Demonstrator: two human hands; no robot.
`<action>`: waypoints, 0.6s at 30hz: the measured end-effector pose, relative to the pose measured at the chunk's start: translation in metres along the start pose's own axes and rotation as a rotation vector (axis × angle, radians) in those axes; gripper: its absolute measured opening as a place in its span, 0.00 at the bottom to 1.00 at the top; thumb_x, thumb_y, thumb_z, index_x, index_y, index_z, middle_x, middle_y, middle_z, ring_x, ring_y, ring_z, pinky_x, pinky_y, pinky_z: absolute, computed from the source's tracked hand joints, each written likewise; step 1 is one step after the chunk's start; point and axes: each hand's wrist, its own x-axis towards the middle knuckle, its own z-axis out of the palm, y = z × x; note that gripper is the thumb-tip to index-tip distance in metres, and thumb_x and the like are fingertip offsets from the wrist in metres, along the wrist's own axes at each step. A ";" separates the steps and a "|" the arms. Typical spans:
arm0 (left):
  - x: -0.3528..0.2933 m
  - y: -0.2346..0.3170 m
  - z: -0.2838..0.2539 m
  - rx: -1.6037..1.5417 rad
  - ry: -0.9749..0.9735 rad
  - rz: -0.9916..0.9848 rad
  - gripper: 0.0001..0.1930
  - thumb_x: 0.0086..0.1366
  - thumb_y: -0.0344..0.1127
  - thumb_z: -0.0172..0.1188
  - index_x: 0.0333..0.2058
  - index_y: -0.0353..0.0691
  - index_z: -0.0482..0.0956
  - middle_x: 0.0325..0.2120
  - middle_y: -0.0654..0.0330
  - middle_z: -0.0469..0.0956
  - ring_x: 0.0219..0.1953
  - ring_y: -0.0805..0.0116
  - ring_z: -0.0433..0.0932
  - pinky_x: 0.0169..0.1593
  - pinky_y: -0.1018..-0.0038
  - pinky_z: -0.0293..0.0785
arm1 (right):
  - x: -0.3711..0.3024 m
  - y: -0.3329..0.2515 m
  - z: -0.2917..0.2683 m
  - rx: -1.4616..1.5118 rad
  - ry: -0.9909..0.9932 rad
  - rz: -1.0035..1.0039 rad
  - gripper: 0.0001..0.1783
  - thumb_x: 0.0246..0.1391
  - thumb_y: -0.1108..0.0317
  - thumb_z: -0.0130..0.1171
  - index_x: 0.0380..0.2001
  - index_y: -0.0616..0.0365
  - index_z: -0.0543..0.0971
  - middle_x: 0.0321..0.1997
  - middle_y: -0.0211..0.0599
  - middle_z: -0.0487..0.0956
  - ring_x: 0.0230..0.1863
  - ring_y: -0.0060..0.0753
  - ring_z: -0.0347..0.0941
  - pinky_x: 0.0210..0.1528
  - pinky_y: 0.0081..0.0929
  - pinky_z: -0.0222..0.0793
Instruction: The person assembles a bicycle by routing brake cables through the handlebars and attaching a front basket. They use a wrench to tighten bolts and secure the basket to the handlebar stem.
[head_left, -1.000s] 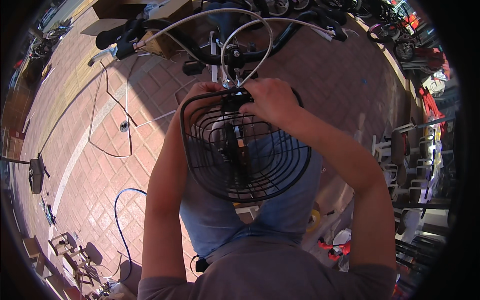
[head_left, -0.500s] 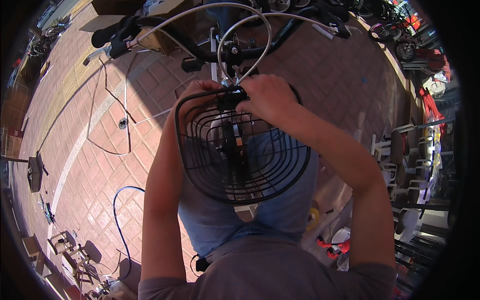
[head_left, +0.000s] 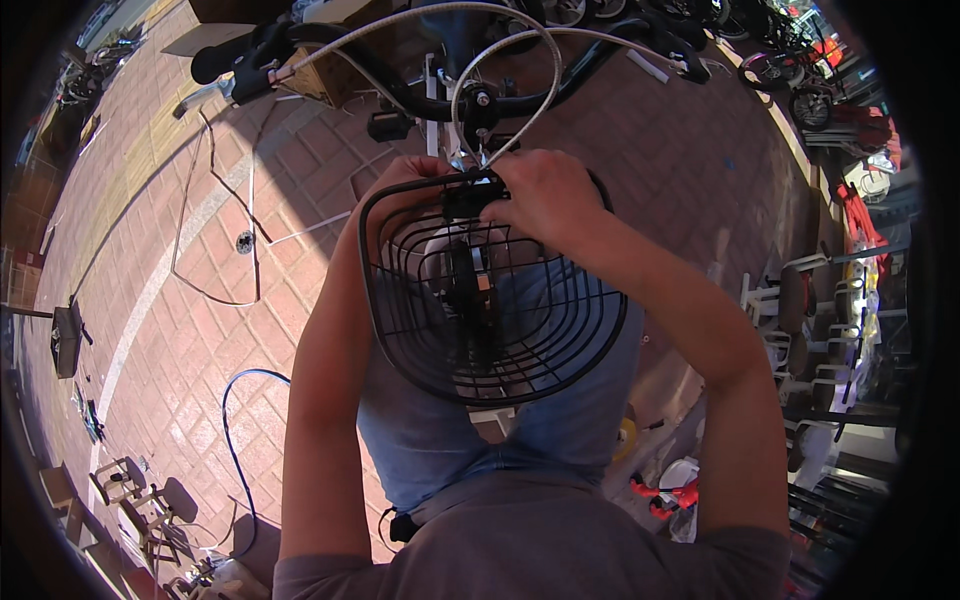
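Observation:
A black wire bicycle basket [head_left: 500, 400] sits over my lap, its back toward the handlebar. My right hand [head_left: 550, 195] is closed on the basket's back rim, with the thumb inside by a black bracket [head_left: 468, 200]. At the rim's left part, my left hand [head_left: 408, 178] is bent inward with its fingers curled; the basket's rim and wires partly cover it, so what the fingertips hold cannot be made out. Beyond both hands stands a black handlebar [head_left: 525, 105] with a stem clamp [head_left: 483, 100]. Pale cables [head_left: 557, 65] loop down to the spot between my hands.
A black pedal [head_left: 388, 126] lies left of the stem. Cardboard boxes [head_left: 335, 78] stand behind the handlebar's left side. A blue hose [head_left: 228, 425] and a thin bent cord [head_left: 258, 275] lie on the brick paving. White-framed parts [head_left: 815, 330] are stacked at right; bicycles [head_left: 765, 68] stand at far right.
The handlebar, the cables and the basket have shifted slightly to the right, with the basket's near rim a little higher in view. Both hands keep their places at its back rim.

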 end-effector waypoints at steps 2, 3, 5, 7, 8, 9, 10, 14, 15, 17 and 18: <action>-0.001 0.001 0.001 -0.005 -0.041 0.050 0.08 0.58 0.27 0.63 0.36 0.34 0.79 0.32 0.60 0.81 0.31 0.74 0.80 0.37 0.80 0.78 | 0.001 0.001 0.002 0.011 -0.002 -0.003 0.20 0.35 0.56 0.70 0.28 0.57 0.78 0.27 0.44 0.79 0.32 0.49 0.77 0.34 0.42 0.73; -0.003 0.001 0.002 -0.020 -0.047 0.068 0.07 0.58 0.26 0.63 0.36 0.33 0.79 0.32 0.59 0.81 0.31 0.74 0.80 0.37 0.79 0.78 | 0.001 0.000 0.001 0.007 -0.016 0.004 0.19 0.36 0.56 0.70 0.27 0.57 0.78 0.27 0.43 0.79 0.33 0.47 0.78 0.35 0.41 0.73; -0.009 0.006 0.007 -0.049 -0.048 0.104 0.08 0.58 0.24 0.62 0.37 0.33 0.79 0.32 0.59 0.81 0.33 0.73 0.80 0.38 0.79 0.78 | 0.001 -0.003 -0.004 -0.003 -0.039 0.020 0.18 0.37 0.56 0.70 0.27 0.57 0.79 0.27 0.42 0.80 0.34 0.44 0.79 0.37 0.39 0.74; -0.014 0.007 0.012 -0.082 -0.033 0.138 0.08 0.58 0.24 0.62 0.37 0.32 0.79 0.33 0.59 0.81 0.34 0.72 0.80 0.39 0.78 0.78 | 0.001 -0.001 -0.003 -0.011 -0.039 0.011 0.18 0.37 0.57 0.71 0.26 0.57 0.79 0.27 0.42 0.80 0.34 0.45 0.79 0.37 0.39 0.74; -0.014 0.006 0.011 -0.103 -0.041 0.139 0.08 0.58 0.24 0.62 0.37 0.33 0.79 0.33 0.59 0.81 0.35 0.72 0.81 0.40 0.78 0.78 | 0.001 -0.001 -0.002 -0.014 -0.038 0.006 0.18 0.37 0.57 0.71 0.26 0.58 0.79 0.27 0.42 0.80 0.34 0.45 0.79 0.37 0.39 0.74; -0.014 0.004 0.010 -0.123 -0.050 0.139 0.08 0.58 0.24 0.62 0.37 0.33 0.79 0.33 0.59 0.81 0.35 0.71 0.81 0.40 0.78 0.78 | 0.000 -0.001 -0.002 -0.011 -0.035 0.009 0.18 0.37 0.57 0.71 0.26 0.58 0.79 0.27 0.42 0.80 0.34 0.45 0.79 0.37 0.39 0.74; -0.014 0.005 0.011 -0.145 -0.058 0.138 0.08 0.58 0.23 0.62 0.37 0.33 0.79 0.34 0.59 0.81 0.36 0.71 0.81 0.41 0.77 0.78 | 0.001 -0.001 -0.001 -0.007 -0.035 0.011 0.18 0.36 0.57 0.71 0.26 0.58 0.79 0.27 0.42 0.80 0.34 0.45 0.79 0.37 0.38 0.74; -0.014 0.009 0.013 -0.105 0.072 -0.014 0.06 0.59 0.27 0.63 0.36 0.34 0.79 0.30 0.62 0.80 0.32 0.75 0.79 0.36 0.80 0.77 | 0.001 -0.001 -0.003 0.001 -0.035 0.007 0.18 0.36 0.57 0.71 0.26 0.58 0.79 0.27 0.42 0.80 0.34 0.45 0.79 0.37 0.38 0.74; -0.007 0.006 0.010 -0.087 0.092 -0.047 0.06 0.59 0.28 0.63 0.35 0.34 0.79 0.29 0.63 0.80 0.31 0.76 0.79 0.35 0.81 0.76 | 0.001 -0.002 -0.004 0.004 -0.032 0.008 0.18 0.36 0.57 0.71 0.26 0.58 0.79 0.27 0.42 0.80 0.34 0.45 0.79 0.37 0.38 0.74; 0.001 0.000 0.005 -0.032 0.108 -0.056 0.06 0.60 0.31 0.63 0.34 0.35 0.79 0.27 0.64 0.79 0.29 0.78 0.78 0.32 0.83 0.74 | 0.002 -0.002 -0.002 0.014 -0.032 0.005 0.18 0.36 0.57 0.71 0.26 0.58 0.79 0.27 0.43 0.80 0.34 0.44 0.79 0.36 0.38 0.74; 0.003 -0.003 0.002 0.006 0.100 -0.030 0.06 0.60 0.31 0.63 0.33 0.36 0.79 0.26 0.65 0.79 0.28 0.78 0.77 0.31 0.83 0.74 | 0.003 -0.002 -0.002 0.009 -0.036 0.009 0.17 0.36 0.57 0.71 0.25 0.58 0.79 0.27 0.43 0.80 0.34 0.45 0.79 0.36 0.38 0.74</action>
